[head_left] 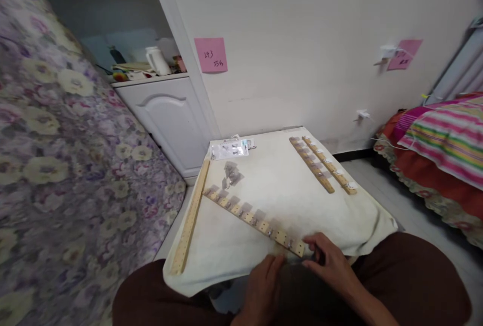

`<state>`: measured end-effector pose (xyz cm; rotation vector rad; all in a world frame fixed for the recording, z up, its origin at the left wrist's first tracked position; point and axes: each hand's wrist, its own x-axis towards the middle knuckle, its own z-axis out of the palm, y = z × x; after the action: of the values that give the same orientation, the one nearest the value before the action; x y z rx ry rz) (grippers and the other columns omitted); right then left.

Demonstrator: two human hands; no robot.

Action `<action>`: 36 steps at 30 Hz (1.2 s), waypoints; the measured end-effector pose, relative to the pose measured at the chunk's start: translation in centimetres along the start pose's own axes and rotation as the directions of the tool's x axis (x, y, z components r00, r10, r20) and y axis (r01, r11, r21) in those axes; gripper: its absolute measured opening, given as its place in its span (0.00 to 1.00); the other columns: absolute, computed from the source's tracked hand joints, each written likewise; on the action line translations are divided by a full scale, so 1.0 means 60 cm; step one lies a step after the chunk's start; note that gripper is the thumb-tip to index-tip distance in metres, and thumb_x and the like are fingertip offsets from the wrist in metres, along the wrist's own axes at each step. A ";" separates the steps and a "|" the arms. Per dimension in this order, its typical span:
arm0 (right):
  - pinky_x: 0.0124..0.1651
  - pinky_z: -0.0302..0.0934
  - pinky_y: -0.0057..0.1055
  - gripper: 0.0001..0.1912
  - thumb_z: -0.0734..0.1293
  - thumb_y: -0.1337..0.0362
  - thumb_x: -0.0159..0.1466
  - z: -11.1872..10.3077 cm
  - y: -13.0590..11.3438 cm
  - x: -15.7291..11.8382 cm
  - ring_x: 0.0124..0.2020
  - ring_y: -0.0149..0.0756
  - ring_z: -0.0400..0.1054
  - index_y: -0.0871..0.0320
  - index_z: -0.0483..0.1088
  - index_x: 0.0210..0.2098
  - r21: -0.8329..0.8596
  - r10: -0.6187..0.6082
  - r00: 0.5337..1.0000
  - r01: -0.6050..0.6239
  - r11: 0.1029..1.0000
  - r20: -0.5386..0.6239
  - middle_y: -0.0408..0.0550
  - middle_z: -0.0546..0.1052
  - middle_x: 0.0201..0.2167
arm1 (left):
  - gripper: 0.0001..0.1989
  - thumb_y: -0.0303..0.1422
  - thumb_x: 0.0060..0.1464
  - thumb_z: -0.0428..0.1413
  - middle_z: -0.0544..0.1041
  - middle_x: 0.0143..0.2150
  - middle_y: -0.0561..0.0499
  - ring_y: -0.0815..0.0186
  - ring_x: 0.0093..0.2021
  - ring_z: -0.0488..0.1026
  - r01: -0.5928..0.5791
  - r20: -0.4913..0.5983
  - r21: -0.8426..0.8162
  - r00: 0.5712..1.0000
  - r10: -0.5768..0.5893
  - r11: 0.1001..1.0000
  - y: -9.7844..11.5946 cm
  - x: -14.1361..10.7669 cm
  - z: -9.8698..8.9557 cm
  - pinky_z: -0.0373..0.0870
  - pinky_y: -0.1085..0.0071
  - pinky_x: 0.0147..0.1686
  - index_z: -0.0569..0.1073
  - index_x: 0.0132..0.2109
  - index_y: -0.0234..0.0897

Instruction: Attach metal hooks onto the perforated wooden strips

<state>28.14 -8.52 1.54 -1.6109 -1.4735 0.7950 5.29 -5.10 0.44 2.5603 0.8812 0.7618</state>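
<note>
At the left side of the white cloth [256, 255], a long, plain, pale wooden strip with small holes [190, 220] is lying lengthwise. A clear flat plastic packet [229, 149] is resting by the far left corner, and a small grey heap of parts [231, 175] is sitting nearer; its single parts I cannot make out. Next, a light wooden strip with a row of small metal fittings [249, 215] is lying on the cloth. Its long axis is running slantwise, from beside the plain strip down to the right hand [332, 263].

The left hand [262, 283] is reaching up from below, its fingertips being just beside the strip's near long edge. The right hand is bending its thumb and forefinger around the near end, and it is the nearer one to this end; the strip is stretching away to the left of these fingers. Whether either hand is gripping, I cannot tell: the left fingers' undersides are hidden, and between the right fingers it is too dark. Farther right, a brown fitted strip [311, 164] and a strip with white pieces [329, 164] are lying side by side.
</note>
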 end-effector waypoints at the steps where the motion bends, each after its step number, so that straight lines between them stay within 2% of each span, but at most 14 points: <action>1: 0.35 0.61 0.31 0.18 0.70 0.64 0.51 0.006 -0.002 -0.002 0.30 0.35 0.64 0.55 0.69 0.42 -0.020 -0.012 0.999 0.011 1.000 -0.030 0.45 0.69 0.33 | 0.28 0.18 0.51 0.43 0.73 0.44 0.44 0.63 0.41 0.73 0.004 0.006 -0.032 1.000 -0.004 0.999 -0.001 -0.003 0.000 0.73 0.67 0.38 0.60 0.58 0.40; 5: 0.39 0.61 0.33 0.12 0.68 0.66 0.52 0.023 -0.013 -0.002 0.36 0.39 0.65 0.54 0.70 0.37 -0.059 -0.033 0.992 0.025 0.998 -0.125 0.46 0.69 0.33 | 0.28 0.18 0.52 0.43 0.72 0.47 0.43 0.62 0.45 0.73 0.019 0.025 -0.131 1.000 -0.016 0.991 -0.011 -0.012 0.001 0.74 0.66 0.41 0.61 0.58 0.41; 9: 0.37 0.61 0.33 0.09 0.67 0.66 0.51 0.031 -0.022 -0.004 0.34 0.38 0.65 0.54 0.70 0.34 -0.051 -0.012 0.988 0.005 0.999 -0.153 0.45 0.70 0.31 | 0.27 0.18 0.52 0.43 0.72 0.47 0.43 0.63 0.45 0.73 0.013 -0.011 -0.182 1.000 -0.016 0.983 -0.033 -0.023 0.011 0.74 0.66 0.42 0.61 0.58 0.41; 11: 0.35 0.60 0.31 0.10 0.67 0.66 0.50 0.038 -0.025 -0.007 0.31 0.37 0.65 0.54 0.70 0.34 0.018 0.049 0.988 -0.047 0.999 -0.147 0.44 0.71 0.30 | 0.28 0.18 0.52 0.43 0.71 0.48 0.43 0.62 0.46 0.73 0.012 -0.031 -0.192 0.999 -0.018 0.981 -0.042 -0.029 0.016 0.74 0.65 0.42 0.61 0.58 0.42; 14: 0.33 0.61 0.30 0.12 0.67 0.66 0.48 0.052 -0.025 -0.011 0.29 0.35 0.67 0.54 0.68 0.34 0.232 0.179 0.979 -0.153 0.961 -0.098 0.42 0.73 0.27 | 0.28 0.18 0.52 0.42 0.71 0.49 0.44 0.62 0.47 0.73 0.018 -0.036 -0.228 0.999 -0.027 0.974 -0.048 -0.035 0.018 0.73 0.66 0.42 0.61 0.59 0.43; 18: 0.31 0.61 0.28 0.19 0.73 0.63 0.42 0.065 -0.027 -0.015 0.26 0.33 0.68 0.55 0.67 0.33 0.548 0.332 0.943 -0.296 0.782 0.035 0.40 0.72 0.25 | 0.28 0.19 0.52 0.44 0.72 0.49 0.44 0.62 0.46 0.73 0.023 -0.034 -0.269 0.999 -0.033 0.963 -0.047 -0.038 0.015 0.74 0.65 0.42 0.61 0.59 0.42; 22: 0.28 0.61 0.25 0.24 0.76 0.56 0.41 0.063 -0.042 -0.023 0.24 0.29 0.69 0.56 0.69 0.35 0.687 0.467 0.852 -0.486 0.540 0.236 0.40 0.73 0.26 | 0.26 0.20 0.52 0.44 0.73 0.48 0.44 0.61 0.45 0.74 0.011 -0.071 -0.269 0.997 -0.031 0.963 -0.054 -0.040 0.020 0.75 0.65 0.40 0.64 0.57 0.42; 24: 0.28 0.62 0.23 0.22 0.76 0.55 0.44 0.063 -0.052 -0.028 0.24 0.27 0.69 0.57 0.70 0.35 0.724 0.468 0.823 -0.534 0.438 0.323 0.41 0.73 0.26 | 0.25 0.21 0.52 0.44 0.74 0.47 0.44 0.61 0.43 0.75 -0.002 -0.093 -0.260 0.995 -0.023 0.966 -0.061 -0.043 0.022 0.75 0.66 0.38 0.65 0.57 0.42; 27: 0.28 0.62 0.21 0.18 0.76 0.57 0.47 0.069 -0.060 -0.033 0.24 0.25 0.69 0.58 0.71 0.32 0.756 0.416 0.812 -0.558 0.343 0.410 0.40 0.72 0.24 | 0.25 0.22 0.53 0.44 0.74 0.46 0.43 0.62 0.42 0.75 -0.015 -0.124 -0.225 0.992 -0.013 0.974 -0.072 -0.052 0.017 0.76 0.67 0.36 0.64 0.57 0.42; 30: 0.27 0.61 0.19 0.15 0.76 0.60 0.48 0.078 -0.055 -0.036 0.23 0.24 0.69 0.58 0.71 0.30 0.762 0.386 0.814 -0.560 0.325 0.434 0.38 0.71 0.23 | 0.25 0.22 0.53 0.44 0.73 0.47 0.44 0.62 0.44 0.75 -0.006 -0.148 -0.167 0.989 -0.019 0.986 -0.082 -0.065 0.002 0.75 0.68 0.38 0.64 0.57 0.42; 36: 0.27 0.61 0.19 0.11 0.76 0.62 0.50 0.085 -0.037 -0.039 0.23 0.23 0.68 0.59 0.72 0.30 0.784 0.292 0.848 -0.524 0.332 0.443 0.39 0.71 0.24 | 0.20 0.23 0.57 0.43 0.74 0.45 0.45 0.63 0.44 0.74 0.081 -0.289 -0.069 0.952 -0.098 0.994 -0.106 -0.075 -0.050 0.74 0.69 0.40 0.68 0.53 0.42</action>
<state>22.32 -10.13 0.86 -1.0112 -0.4605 1.7537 -2.41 -2.79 -1.73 2.3767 1.0396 1.1400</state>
